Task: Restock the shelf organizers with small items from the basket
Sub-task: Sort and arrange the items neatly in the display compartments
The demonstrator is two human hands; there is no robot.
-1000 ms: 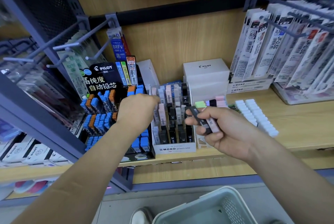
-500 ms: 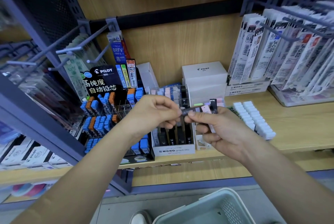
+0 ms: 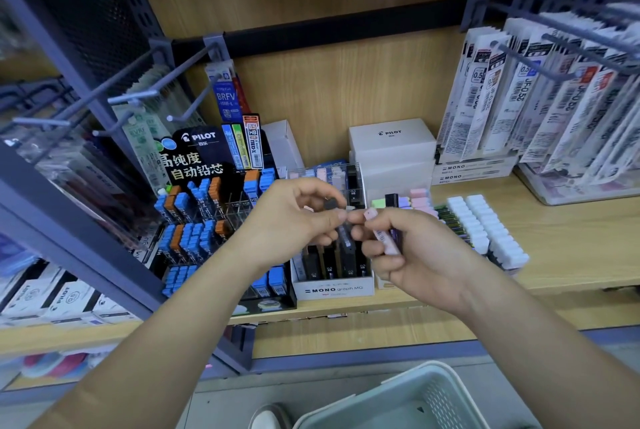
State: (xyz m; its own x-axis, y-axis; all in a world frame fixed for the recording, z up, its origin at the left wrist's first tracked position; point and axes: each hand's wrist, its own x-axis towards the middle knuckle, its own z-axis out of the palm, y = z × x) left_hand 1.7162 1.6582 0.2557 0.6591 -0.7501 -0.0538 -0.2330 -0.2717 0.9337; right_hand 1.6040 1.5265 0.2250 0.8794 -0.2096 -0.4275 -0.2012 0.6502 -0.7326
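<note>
My left hand (image 3: pixel 298 217) pinches a small dark lead case (image 3: pixel 330 203) in front of the clear MONO graph MG organizer (image 3: pixel 332 286), which holds rows of black and pastel cases. My right hand (image 3: pixel 412 248) grips a few slim cases, among them a pink one (image 3: pixel 382 233) and a grey one (image 3: pixel 346 236), fingertips meeting the left hand's. The pale green basket (image 3: pixel 398 401) shows at the bottom edge; its contents are hidden.
A black PILOT lead display (image 3: pixel 207 221) with blue and orange cases stands left of the organizer. White PILOT boxes (image 3: pixel 391 148) sit behind it. White-capped items (image 3: pixel 481 224) lie on the wooden shelf at right. Metal pegs (image 3: pixel 540 58) carry hanging refills above.
My left hand came back from the organizer to my right hand and took a dark case from the bundle. The view moved slightly closer.
</note>
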